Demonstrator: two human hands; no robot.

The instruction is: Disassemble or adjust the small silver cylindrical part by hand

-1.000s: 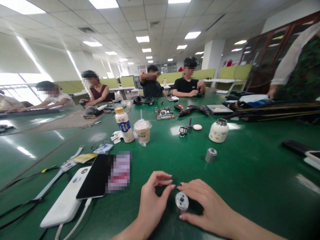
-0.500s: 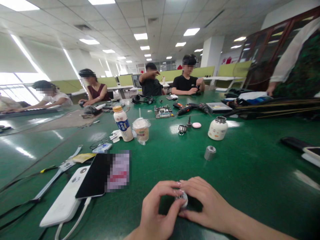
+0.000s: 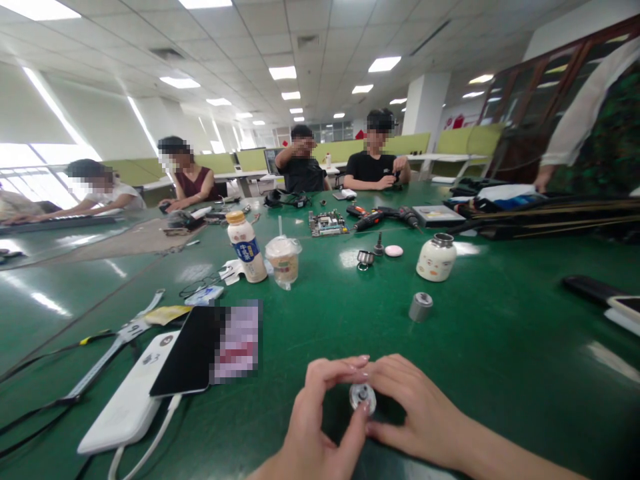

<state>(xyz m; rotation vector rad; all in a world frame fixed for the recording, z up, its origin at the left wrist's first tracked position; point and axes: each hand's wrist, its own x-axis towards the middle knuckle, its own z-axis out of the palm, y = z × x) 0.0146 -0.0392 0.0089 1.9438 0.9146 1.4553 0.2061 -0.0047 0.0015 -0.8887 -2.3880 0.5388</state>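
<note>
Close to the table's near edge is a small round silver piece (image 3: 361, 396) with a dark knob or post at its centre. My right hand (image 3: 417, 407) curls round its right side, with the thumb low and the fingers above, gripping it. On the other side, my left hand (image 3: 320, 413) has its thumb tip on the piece's lower rim, while its fingers arch above, apart from it. Part of the piece is hidden by the fingers. A grey metal cylinder (image 3: 421, 307) stands beyond my right hand, and behind it a cream jar (image 3: 437, 257) with an uncovered metal neck.
A white power bank (image 3: 127, 400), a black phone (image 3: 185, 353) and a cable lie left. Further back stand a milk tea bottle (image 3: 247, 250) and a plastic cup (image 3: 283, 260). A circuit board (image 3: 327, 223) and power drills (image 3: 383, 217) are farther off. Several people are around the table.
My left fingers have lifted off the small round piece, uncovering its top and dark centre. The right hand has barely moved. Across the table, a person's raised arm has shifted slightly.
</note>
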